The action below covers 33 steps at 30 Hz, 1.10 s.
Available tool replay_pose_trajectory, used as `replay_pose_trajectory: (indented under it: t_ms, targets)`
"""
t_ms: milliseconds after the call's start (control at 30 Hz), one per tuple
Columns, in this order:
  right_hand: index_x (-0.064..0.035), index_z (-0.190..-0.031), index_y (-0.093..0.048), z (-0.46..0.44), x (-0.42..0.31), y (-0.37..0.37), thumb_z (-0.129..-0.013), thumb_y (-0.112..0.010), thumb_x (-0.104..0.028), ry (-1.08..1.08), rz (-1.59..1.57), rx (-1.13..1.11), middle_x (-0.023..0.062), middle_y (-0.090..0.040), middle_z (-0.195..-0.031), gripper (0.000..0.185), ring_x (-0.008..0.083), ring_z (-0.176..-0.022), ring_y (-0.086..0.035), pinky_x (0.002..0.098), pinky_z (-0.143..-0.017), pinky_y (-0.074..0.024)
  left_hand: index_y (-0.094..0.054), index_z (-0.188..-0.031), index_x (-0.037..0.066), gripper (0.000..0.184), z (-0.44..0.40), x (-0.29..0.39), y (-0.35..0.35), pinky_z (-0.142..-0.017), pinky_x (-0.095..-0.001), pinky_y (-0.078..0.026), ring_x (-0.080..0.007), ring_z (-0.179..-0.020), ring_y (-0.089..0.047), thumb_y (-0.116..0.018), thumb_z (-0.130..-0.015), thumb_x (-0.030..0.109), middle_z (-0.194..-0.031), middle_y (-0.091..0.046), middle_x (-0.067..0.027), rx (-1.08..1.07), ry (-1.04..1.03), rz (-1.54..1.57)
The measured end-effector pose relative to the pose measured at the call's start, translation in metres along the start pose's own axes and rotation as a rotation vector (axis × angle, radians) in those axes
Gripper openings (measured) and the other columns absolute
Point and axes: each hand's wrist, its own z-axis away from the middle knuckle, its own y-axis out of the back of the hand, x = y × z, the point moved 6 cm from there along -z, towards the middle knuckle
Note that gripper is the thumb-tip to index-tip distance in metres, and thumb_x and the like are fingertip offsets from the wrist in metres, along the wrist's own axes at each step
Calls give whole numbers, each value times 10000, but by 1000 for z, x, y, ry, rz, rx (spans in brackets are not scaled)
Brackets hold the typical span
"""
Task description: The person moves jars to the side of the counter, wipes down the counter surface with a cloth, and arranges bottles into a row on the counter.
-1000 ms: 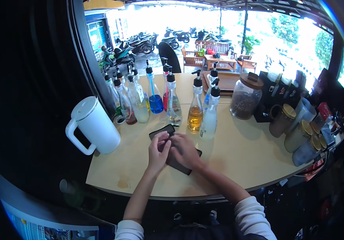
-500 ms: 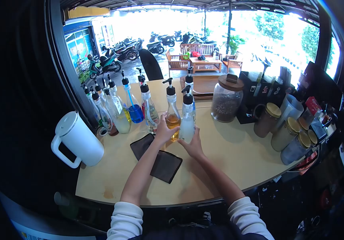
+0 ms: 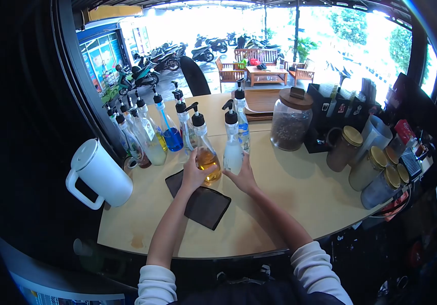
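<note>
My left hand (image 3: 194, 174) is wrapped round the lower part of a clear pump bottle of amber liquid (image 3: 207, 160), tilted slightly, its black pump on top. Just to its right, my right hand (image 3: 244, 175) grips a pump bottle of cloudy whitish liquid (image 3: 232, 150) low on its body. A gap separates these two bottles. Behind the whitish one stands another pump bottle with a blue-marked label (image 3: 241, 122). Under my left forearm lies a dark folded cloth (image 3: 208, 208).
Several more pump bottles, one with blue liquid (image 3: 172, 138), crowd the left side near a white pitcher (image 3: 104, 175). On the right are a wooden-lidded jar (image 3: 290, 127), a black organizer (image 3: 320, 104), gold-lidded canisters (image 3: 368, 168) and a wooden tray (image 3: 261, 97).
The amber bottle has moved left and nearer to me in my left hand, opening a gap from the whitish bottle. My right hand stays on the whitish bottle, which has shifted slightly left.
</note>
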Motion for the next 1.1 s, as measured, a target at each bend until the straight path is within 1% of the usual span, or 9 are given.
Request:
replay_pose_trajectory:
  t_ms: [233,300,400,533,633,700,800,933,1100]
  targets:
    - [9,-1337,-188,-21,1,-29,-705,-782,-264,63,21,-17,270,-377,-1274,909,402,-1228,-377,445,-1019,-331,-471,-1216,-15,684,13,-8,28,-844,-356,-504,-252,-976,-636,-802,-670,231,-1055,-634,-165,115,-41,-49]
    - [23,-1338,-205,-26,-5,-36,-708,-783,-296,136,63,4,267,-391,-1269,912,397,-1215,-398,434,-1013,-342,-440,-1249,-25,703,15,-12,33,-904,-344,-482,-234,-1018,-620,-801,-693,210,-1103,-614,-170,93,18,-61]
    - [31,-1341,-213,-32,-5,-49,-707,-783,-319,118,79,9,262,-412,-1258,922,394,-1198,-422,421,-1004,-354,-460,-1230,-1,700,16,-16,39,-843,-360,-502,-269,-978,-633,-808,-666,225,-1067,-632,-166,145,-34,-55]
    - [37,-1328,-246,-29,-4,-49,-707,-783,-317,119,85,21,244,-441,-1229,894,392,-1159,-454,418,-988,-370,-446,-1238,4,703,16,-19,41,-856,-361,-496,-272,-996,-624,-805,-672,217,-1087,-624,-169,162,-54,-64]
    - [47,-1320,-261,-24,1,-16,-710,-780,-315,171,191,125,231,-450,-1213,879,384,-1142,-461,421,-976,-378,-429,-1251,1,714,18,-18,43,-872,-363,-486,-276,-1019,-614,-800,-679,211,-1109,-613,-177,198,-53,-75]
    - [21,-1321,-293,-26,25,19,-711,-780,-300,20,60,427,223,-463,-1188,844,372,-1124,-470,423,-966,-384,-419,-1262,-4,724,20,-18,43,-884,-363,-478,-278,-1029,-607,-797,-684,212,-1125,-604,-185,209,-31,-61]
    - [-16,-1342,-303,-47,41,46,-720,-772,-275,17,165,454,230,-458,-1198,821,376,-1142,-460,421,-967,-384,-414,-1268,-5,734,21,-25,42,-884,-362,-478,-275,-1030,-605,-800,-682,213,-1130,-601,-185,210,-7,-74]
    - [-41,-1381,-279,-85,61,28,-743,-751,-231,22,58,130,246,-445,-1286,816,381,-1205,-439,434,-996,-368,-423,-1256,4,734,20,-24,45,-868,-365,-486,-262,-1002,-620,-812,-673,221,-1082,-624,-159,184,15,-19]
    - [-40,-1375,-288,-106,56,5,-739,-753,-210,50,118,103,241,-458,-1295,806,378,-1217,-440,432,-1013,-365,-447,-1197,34,661,20,-19,47,-857,-360,-491,-252,-982,-626,-813,-683,230,-1064,-630,-145,140,-3,-55]
